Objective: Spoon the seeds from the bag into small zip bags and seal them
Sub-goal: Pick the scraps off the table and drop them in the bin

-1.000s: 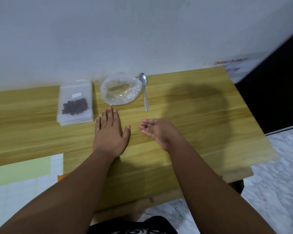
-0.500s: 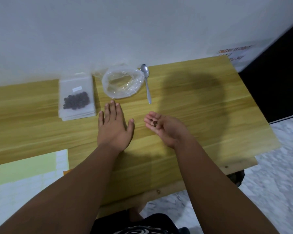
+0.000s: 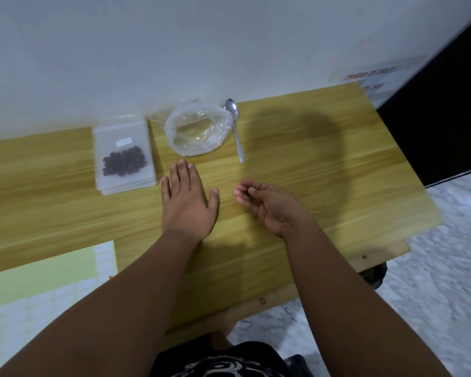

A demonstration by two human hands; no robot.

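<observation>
A stack of small zip bags lies at the back left of the wooden table; the top one holds dark seeds. Right of it sits a clear plastic bag, rolled open, with no seeds visible inside. A metal spoon lies beside that bag, bowl toward the wall. My left hand rests flat on the table, just in front of the bags. My right hand hovers palm-up beside it, fingers and thumb curled in over the palm, hiding the few seeds it held.
A green and white gridded sheet lies at the near left. The white wall runs right behind the bags. The table's right edge drops to a marble floor.
My right hand, which showed a few dark seeds in its open palm, has curled its fingers in over them. The left hand stays flat. The view has shifted slightly.
</observation>
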